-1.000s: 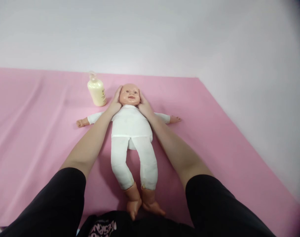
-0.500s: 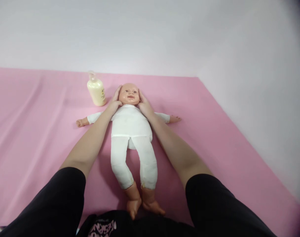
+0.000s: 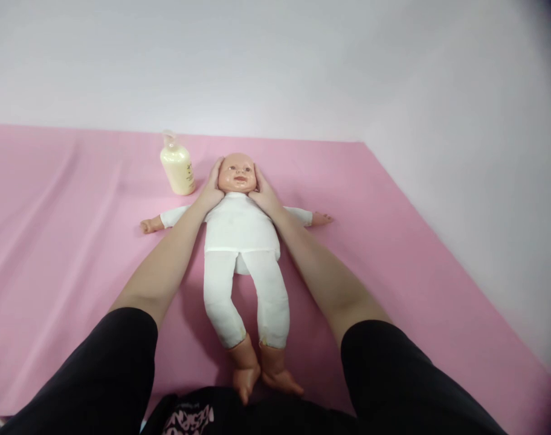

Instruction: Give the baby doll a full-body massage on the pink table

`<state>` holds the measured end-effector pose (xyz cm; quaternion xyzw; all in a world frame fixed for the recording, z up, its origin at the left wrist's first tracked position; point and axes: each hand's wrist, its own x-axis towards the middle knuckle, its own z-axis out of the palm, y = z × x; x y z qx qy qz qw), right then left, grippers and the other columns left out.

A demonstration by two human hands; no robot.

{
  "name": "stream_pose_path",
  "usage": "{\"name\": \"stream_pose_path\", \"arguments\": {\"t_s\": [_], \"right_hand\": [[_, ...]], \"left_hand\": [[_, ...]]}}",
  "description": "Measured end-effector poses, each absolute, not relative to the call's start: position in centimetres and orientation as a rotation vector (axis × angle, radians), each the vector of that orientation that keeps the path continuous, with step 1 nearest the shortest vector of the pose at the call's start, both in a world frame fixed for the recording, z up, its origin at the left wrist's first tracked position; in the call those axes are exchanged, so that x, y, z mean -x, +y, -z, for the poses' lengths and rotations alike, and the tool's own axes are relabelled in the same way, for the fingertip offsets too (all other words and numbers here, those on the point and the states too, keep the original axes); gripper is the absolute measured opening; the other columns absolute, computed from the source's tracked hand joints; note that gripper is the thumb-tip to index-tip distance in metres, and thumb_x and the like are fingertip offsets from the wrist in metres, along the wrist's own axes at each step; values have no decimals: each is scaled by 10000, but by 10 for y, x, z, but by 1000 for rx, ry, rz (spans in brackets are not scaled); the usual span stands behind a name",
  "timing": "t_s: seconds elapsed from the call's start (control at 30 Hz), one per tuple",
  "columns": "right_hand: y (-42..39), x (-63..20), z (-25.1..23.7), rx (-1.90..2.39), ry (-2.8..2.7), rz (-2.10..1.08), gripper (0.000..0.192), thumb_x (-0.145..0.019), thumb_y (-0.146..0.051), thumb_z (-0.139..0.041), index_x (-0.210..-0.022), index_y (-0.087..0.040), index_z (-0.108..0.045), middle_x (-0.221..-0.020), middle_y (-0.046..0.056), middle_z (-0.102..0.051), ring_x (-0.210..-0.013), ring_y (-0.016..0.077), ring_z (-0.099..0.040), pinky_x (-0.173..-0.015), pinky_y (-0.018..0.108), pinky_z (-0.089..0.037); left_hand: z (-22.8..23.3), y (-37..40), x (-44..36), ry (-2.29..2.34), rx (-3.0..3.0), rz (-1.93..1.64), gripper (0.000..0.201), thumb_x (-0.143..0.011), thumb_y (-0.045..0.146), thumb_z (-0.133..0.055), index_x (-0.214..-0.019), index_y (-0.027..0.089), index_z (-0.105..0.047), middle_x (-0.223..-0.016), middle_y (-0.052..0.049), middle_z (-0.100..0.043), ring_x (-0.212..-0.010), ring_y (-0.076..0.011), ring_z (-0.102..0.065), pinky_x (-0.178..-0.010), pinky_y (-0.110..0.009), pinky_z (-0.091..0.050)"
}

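A baby doll (image 3: 241, 225) in white cloth lies on its back, its head towards the far edge, arms spread and feet near me. My left hand (image 3: 212, 186) cups one side of the doll's head, with the thumb by the jaw. On the opposite side, my right hand (image 3: 266, 192) presses along the cheek, its thumb at the chin and neck. Between them the two hands hold the head; some fingertips are hidden behind it. Just left of my left hand stands a pump bottle (image 3: 177, 169) of pale yellow liquid.
A pink cloth (image 3: 76, 254) covers the table, with a few folds at the left. Its far edge meets a pale wall (image 3: 275, 66), and its right edge slants down towards me.
My right thumb has slid slightly inward under the doll's jaw. Both hands stay at the sides of the head; doll and bottle look unmoved.
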<state>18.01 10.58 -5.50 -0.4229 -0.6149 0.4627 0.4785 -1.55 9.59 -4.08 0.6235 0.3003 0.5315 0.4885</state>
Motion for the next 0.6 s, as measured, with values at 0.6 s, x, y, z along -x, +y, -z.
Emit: {"name": "stream_pose_path", "arguments": {"t_s": [0.6], "right_hand": [[108, -178, 59, 1063, -1482, -1065, 971, -854, -294, -717, -1693, -242, -232, -1667, 34, -482, -1543, 250, -470, -1322, 443, -339]], "left_hand": [[54, 118, 27, 711, -1540, -1246, 1114, -726, 294, -857, -1671, 287, -266, -1780, -80, -222, -1641, -397, -214, -1369, -541, -152]]}}
